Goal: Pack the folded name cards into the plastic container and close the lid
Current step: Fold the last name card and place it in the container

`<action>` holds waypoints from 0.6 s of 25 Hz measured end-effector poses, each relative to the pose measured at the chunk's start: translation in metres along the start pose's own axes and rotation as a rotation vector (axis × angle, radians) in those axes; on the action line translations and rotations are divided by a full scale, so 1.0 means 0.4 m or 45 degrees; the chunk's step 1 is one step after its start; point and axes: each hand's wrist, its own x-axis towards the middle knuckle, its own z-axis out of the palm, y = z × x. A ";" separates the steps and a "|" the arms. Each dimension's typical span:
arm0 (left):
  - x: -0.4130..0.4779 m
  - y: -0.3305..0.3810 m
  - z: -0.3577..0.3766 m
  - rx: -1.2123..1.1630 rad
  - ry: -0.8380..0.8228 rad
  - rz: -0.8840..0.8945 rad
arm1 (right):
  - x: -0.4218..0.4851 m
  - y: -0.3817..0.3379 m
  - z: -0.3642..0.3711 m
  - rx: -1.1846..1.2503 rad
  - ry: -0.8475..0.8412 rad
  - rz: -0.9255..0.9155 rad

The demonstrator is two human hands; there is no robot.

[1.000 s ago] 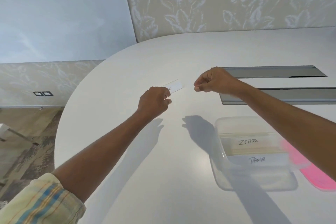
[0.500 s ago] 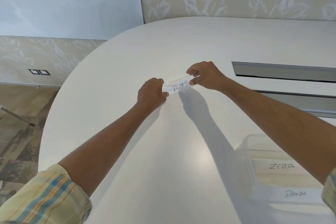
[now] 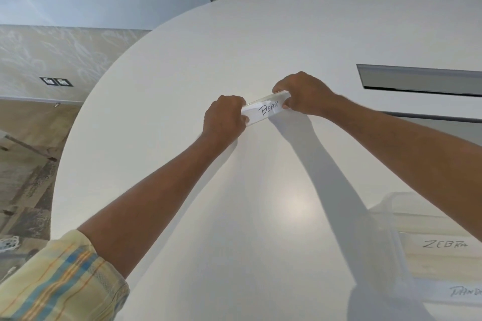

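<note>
A white folded name card marked BEAR (image 3: 264,109) is held over the middle of the white table (image 3: 260,34). My left hand (image 3: 225,118) pinches its left end and my right hand (image 3: 302,94) pinches its right end. At the lower right stands the clear plastic container (image 3: 391,219), partly cut off by the frame edge. Inside it lie two name cards, one marked ZEBRA (image 3: 443,243) and one marked PANDA (image 3: 464,292). The lid is out of view.
Two grey cable slots (image 3: 417,81) run across the table at the right, behind my right arm. The table's rounded edge curves down the left side, with floor and a wall socket (image 3: 56,81) beyond it.
My right hand came over and took the card's right end, so both hands now hold it. The view has tilted, sliding the container to the lower right corner.
</note>
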 end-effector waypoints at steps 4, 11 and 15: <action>-0.006 0.007 -0.015 0.002 0.018 -0.008 | -0.013 -0.003 -0.015 0.030 0.019 0.041; -0.046 0.037 -0.067 -0.031 0.040 0.042 | -0.081 -0.015 -0.089 0.055 -0.006 0.049; -0.082 0.073 -0.118 -0.051 0.044 0.083 | -0.147 -0.022 -0.146 0.055 -0.004 0.082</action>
